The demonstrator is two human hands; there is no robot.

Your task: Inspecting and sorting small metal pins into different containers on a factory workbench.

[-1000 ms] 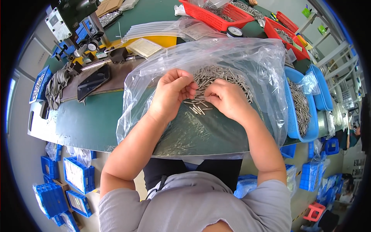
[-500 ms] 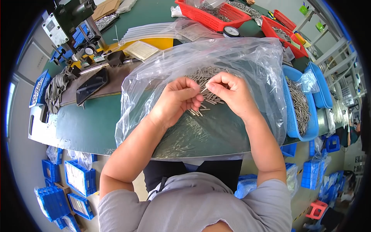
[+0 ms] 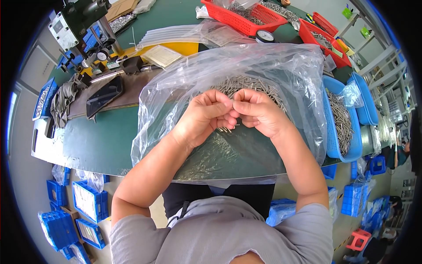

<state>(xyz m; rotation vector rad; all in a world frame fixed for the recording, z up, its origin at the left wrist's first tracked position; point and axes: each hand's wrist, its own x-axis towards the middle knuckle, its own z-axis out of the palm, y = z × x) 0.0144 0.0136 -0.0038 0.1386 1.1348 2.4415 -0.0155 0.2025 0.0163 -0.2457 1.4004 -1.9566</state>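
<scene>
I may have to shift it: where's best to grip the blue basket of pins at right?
Both long rims of the basket, toward its near end, from above on the person's side. It is long and holds many pins, so gripping both sides should steady it; the second basket crowds its far right, while the near end looks free.
</scene>
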